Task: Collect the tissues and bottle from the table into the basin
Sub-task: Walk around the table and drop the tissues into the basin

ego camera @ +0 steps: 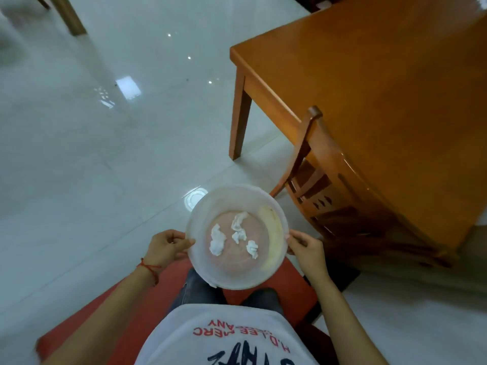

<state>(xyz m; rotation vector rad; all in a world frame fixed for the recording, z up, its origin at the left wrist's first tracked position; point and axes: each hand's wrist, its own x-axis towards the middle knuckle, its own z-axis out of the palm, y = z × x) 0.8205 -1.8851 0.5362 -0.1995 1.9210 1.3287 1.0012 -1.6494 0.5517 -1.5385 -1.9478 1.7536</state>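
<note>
I hold a round translucent white basin (pixel 200 222) in front of my body, above my knees. My left hand (pixel 166 245) grips its left rim and my right hand (pixel 305 245) grips its right rim. Inside lie several crumpled white tissues (pixel 217 241), spread over the basin's bottom. A pale yellowish shape (pixel 272 233) shows along the inner right wall; I cannot tell what it is. No bottle is visible. The orange wooden table (pixel 382 88) stands to my right and what shows of its top is bare.
A wooden chair (pixel 324 185) is pushed under the table's near edge, close to my right hand. I sit on a red seat (pixel 137 312). Glossy pale floor tiles (pixel 105 154) spread to the left. A wooden leg (pixel 69 15) stands at the far top left.
</note>
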